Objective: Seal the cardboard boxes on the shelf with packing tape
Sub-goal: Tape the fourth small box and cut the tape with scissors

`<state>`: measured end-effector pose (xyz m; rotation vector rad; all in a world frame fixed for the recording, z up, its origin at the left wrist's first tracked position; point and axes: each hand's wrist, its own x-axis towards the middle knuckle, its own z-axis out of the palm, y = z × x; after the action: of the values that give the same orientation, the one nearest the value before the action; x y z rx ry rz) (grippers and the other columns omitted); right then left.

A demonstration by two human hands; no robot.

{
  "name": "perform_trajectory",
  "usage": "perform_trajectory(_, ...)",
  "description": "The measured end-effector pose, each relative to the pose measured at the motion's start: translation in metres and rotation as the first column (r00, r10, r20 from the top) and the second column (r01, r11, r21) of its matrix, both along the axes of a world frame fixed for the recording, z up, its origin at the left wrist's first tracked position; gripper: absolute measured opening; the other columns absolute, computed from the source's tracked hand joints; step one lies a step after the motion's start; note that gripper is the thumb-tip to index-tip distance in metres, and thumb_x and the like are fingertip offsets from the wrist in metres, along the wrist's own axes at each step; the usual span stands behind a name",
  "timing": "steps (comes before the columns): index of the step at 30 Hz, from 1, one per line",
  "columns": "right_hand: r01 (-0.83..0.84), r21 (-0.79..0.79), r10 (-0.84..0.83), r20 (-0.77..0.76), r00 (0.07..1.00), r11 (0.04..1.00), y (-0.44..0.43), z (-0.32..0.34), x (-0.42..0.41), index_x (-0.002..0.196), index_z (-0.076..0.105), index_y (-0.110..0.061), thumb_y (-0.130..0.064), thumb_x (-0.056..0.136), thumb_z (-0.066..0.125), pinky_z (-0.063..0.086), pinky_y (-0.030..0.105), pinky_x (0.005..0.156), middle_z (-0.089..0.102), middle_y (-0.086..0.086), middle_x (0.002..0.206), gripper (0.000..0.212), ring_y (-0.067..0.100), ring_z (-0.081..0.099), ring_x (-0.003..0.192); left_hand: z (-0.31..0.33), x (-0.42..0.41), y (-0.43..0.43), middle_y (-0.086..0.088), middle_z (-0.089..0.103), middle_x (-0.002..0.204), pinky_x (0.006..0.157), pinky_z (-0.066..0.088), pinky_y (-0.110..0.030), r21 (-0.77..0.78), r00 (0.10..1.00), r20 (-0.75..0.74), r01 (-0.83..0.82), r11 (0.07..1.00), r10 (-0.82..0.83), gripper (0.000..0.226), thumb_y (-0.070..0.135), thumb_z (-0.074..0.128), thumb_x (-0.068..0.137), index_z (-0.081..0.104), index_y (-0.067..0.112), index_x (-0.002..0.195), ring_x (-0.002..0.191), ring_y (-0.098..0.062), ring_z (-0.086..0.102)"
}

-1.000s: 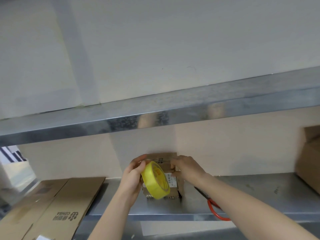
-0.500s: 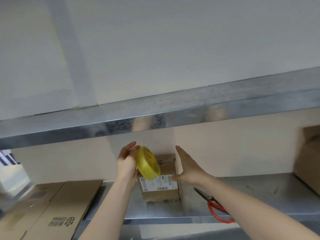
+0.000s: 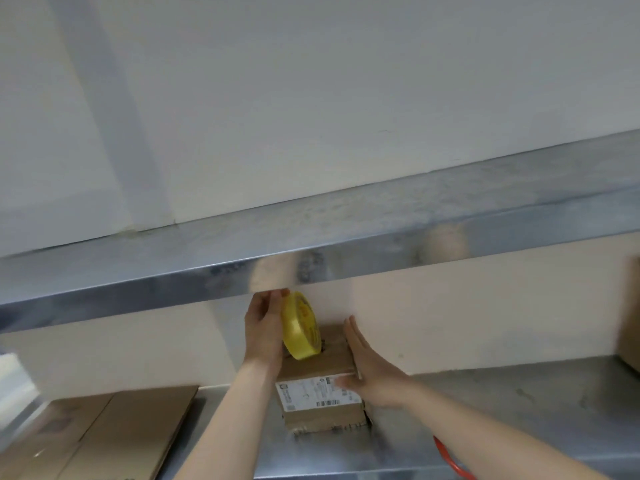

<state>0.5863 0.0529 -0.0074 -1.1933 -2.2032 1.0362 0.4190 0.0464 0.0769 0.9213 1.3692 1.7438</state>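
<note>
L hand [image 3: 263, 327] grips yellow tape roll [image 3: 300, 328], fingers [image 3: 275, 294] curled over its rim; roll on edge just above far end of box [image 3: 322, 415]. Box sits on steel shelf [image 3: 485, 410], long axis front-to-back twd wall. R hand [image 3: 369, 370] flat, fingers straight, against box's right side. Box lies below/right of L fingers, so tape prob runs back-to-front.

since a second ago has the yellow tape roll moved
Yes. The yellow tape roll, held in the left hand, has risen from in front of the cardboard box to near the upper shelf edge.
</note>
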Motion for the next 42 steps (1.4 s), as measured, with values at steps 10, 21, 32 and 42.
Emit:
perform_trajectory(10,0.097,-0.010,-0.098,-0.040,0.994,0.995,-0.006,-0.012,-0.003,0.147,-0.026,-0.017,-0.035,0.089,0.066,0.010,0.010,0.110,-0.016,-0.011,0.157,0.110,0.005,0.002,0.146,0.004,-0.002,0.009,0.009,0.065,0.068,0.057,0.050,-0.016,-0.017,0.972,-0.193,0.135,0.991,-0.136,0.021,0.018,0.045,0.101,0.059,0.022,0.086,0.059,0.001,0.062)
perform_trajectory(21,0.462,-0.248,-0.524,-0.380,0.762,0.852,-0.002,-0.015,-0.054,0.154,0.011,-0.024,-0.026,0.104,0.038,0.012,0.033,0.121,0.016,-0.008,0.160,0.056,0.012,0.018,0.146,-0.003,-0.019,0.014,0.006,0.061,0.091,0.068,0.046,-0.019,-0.039,0.959,-0.243,0.141,0.989,-0.146,0.020,0.023,0.037,0.104,0.056,0.017,0.109,0.081,-0.004,0.058)
perform_trajectory(32,0.419,-0.425,-0.559,-0.287,0.778,0.802,-0.003,-0.003,-0.043,0.154,-0.001,-0.027,-0.053,0.102,0.015,0.000,0.040,0.122,0.011,-0.006,0.161,0.060,0.016,0.011,0.148,-0.004,-0.013,0.021,0.007,0.060,0.094,0.076,0.044,-0.023,-0.041,0.925,-0.346,0.150,0.988,-0.155,0.017,0.024,0.041,0.102,0.056,0.018,0.106,0.084,-0.003,0.056)
perform_trajectory(42,0.369,-0.495,-0.605,-0.498,0.622,0.787,-0.005,-0.015,-0.055,0.155,0.014,-0.026,-0.059,0.097,0.016,0.011,0.037,0.122,0.020,-0.005,0.159,0.066,0.013,0.018,0.146,-0.008,-0.016,0.020,0.009,0.060,0.099,0.084,0.043,-0.026,-0.058,0.918,-0.362,0.152,0.987,-0.163,0.020,0.028,0.041,0.102,0.058,0.019,0.109,0.092,-0.007,0.057)
